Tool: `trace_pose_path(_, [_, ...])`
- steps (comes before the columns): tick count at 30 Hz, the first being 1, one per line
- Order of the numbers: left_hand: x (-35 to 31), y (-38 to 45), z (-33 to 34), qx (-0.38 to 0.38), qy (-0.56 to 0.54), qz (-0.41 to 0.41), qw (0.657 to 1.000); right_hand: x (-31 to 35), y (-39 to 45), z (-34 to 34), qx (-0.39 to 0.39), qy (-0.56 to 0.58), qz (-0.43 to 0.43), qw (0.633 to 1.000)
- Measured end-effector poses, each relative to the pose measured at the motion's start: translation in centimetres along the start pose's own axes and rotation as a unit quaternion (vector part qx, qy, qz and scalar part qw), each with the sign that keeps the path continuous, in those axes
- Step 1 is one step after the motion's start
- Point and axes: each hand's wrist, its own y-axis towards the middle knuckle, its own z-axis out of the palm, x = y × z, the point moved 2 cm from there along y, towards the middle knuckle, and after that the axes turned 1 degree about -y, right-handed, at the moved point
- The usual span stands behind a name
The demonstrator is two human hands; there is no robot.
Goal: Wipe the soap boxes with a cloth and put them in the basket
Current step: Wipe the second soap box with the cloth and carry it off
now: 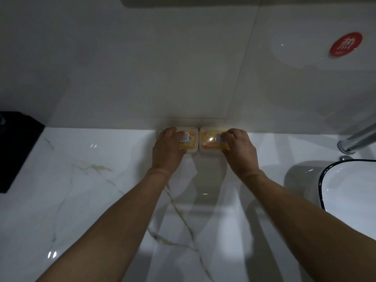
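Two clear soap boxes with yellow soap inside stand side by side on the white marble counter, against the wall. My left hand point(167, 148) grips the left soap box point(191, 139), fingers curled over its top and thumb at its front. My right hand point(237, 148) grips the right soap box point(209, 139) the same way. Both boxes rest on the counter. No cloth and no basket show in this view.
A white basin with a dark rim point(350, 186) sits at the right, a chrome tap point(358, 139) above it. A black object point(16, 147) lies at the counter's left edge. A red round sticker point(345, 44) is on the wall.
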Motion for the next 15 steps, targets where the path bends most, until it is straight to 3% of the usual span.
trace_pose_path(7, [-1.3,0.4,0.2,-0.021,0.022,0.026,0.999,-0.3,0.1,-0.6,0.008,-0.010,0.009,1.000])
trace_pose_path(11, [-1.4,0.4,0.3,0.013,0.117,0.028,0.993,0.0,0.0,-0.7,0.014,-0.022,0.013,1.000])
trace_pose_path(15, [-1.9,0.7,0.2,0.032,0.142,0.016,0.989,0.3,0.1,-1.2,0.045,-0.062,0.007,0.997])
